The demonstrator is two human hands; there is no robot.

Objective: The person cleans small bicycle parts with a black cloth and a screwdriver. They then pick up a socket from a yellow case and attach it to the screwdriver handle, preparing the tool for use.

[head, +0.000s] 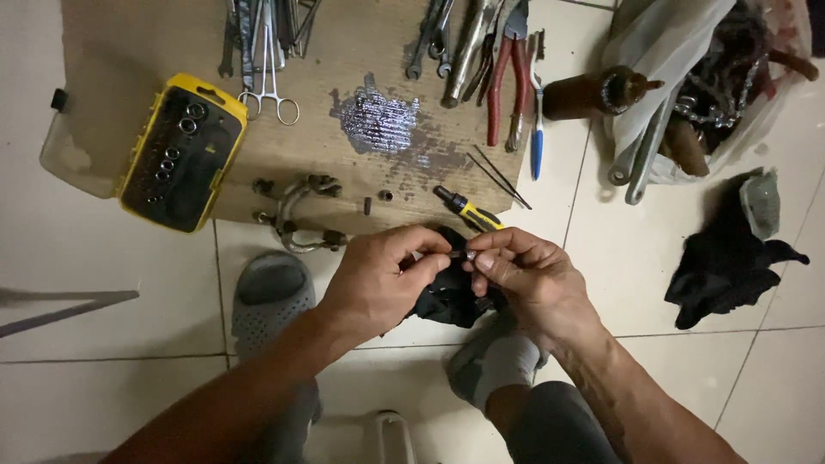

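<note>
My left hand (pixel 382 279) and my right hand (pixel 528 279) meet in the middle of the view, fingertips together on a small metal part (pixel 468 254). A black rag (pixel 447 296) hangs bunched between both hands, under the part. Just beyond my right fingers lies a yellow-and-black screwdriver (pixel 468 210) on the edge of a brown board (pixel 361 51). A curved metal brake arm (pixel 296 215) with bolts lies beyond my left hand.
An open yellow socket case (pixel 180 150) sits at the left of the board. Pliers, wrenches and scissors (pixel 271 90) lie along its far edge. A plastic bag of chain and tools (pixel 687 86) and a black cloth (pixel 726 253) lie right. Grey slippers are below my hands.
</note>
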